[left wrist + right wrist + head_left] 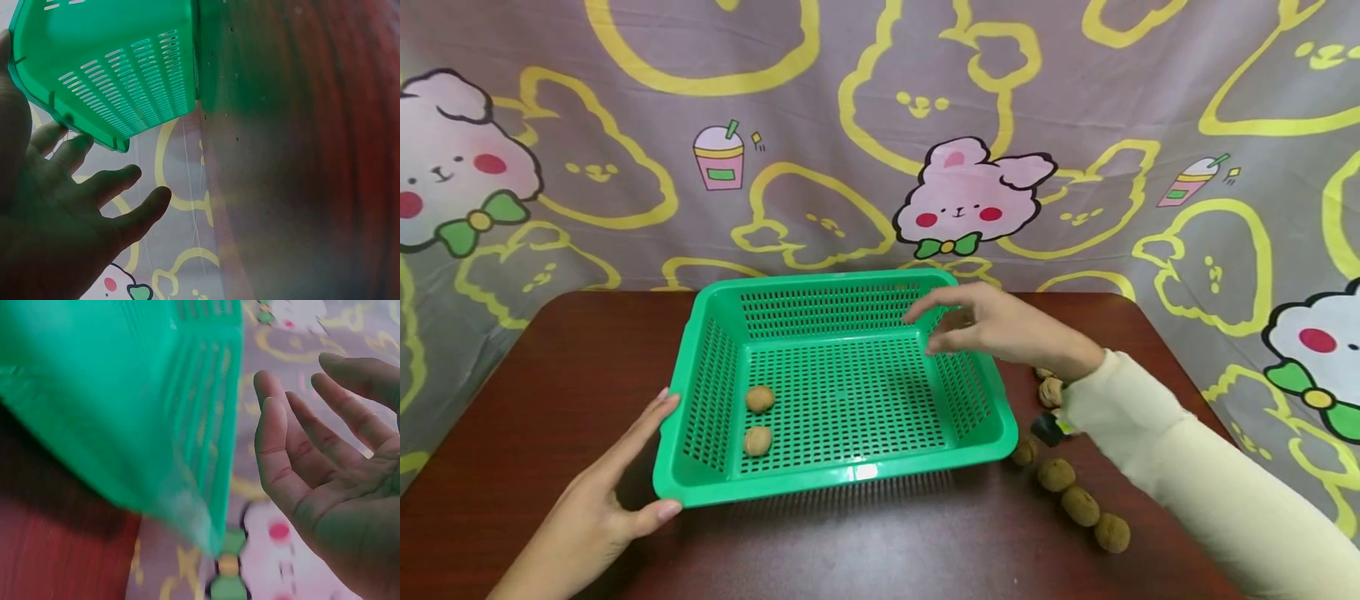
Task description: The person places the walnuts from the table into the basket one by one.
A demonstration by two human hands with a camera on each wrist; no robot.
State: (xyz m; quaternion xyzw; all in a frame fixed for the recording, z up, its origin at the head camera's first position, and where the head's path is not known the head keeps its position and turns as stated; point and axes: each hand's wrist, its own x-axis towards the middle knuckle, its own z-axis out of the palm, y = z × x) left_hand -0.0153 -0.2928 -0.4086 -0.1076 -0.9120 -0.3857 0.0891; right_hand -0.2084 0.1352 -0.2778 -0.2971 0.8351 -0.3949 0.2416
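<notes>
A green slotted plastic basket (pixel 842 479) stands on the dark wooden table. Two walnuts (pixel 760 399) lie inside it near its left wall. At the basket's front left corner is my left hand (pixel 602 500), thumb by the front rim and fingertips against the left rim. The left wrist view shows those fingers (pixel 119 187) spread, some touching the rim. My right hand (pixel 992 325) hovers over the basket's right side, fingers loosely bent and holding nothing. More walnuts (pixel 1080 506) lie on the table right of the basket, some partly hidden behind the right sleeve.
The reddish-brown table (pixel 535 417) extends around the basket. A cartoon-printed cloth (pixel 820 142) hangs behind the table and along its sides. Under the right cuff shows a small black piece (pixel 1047 429) with a yellow-green patch.
</notes>
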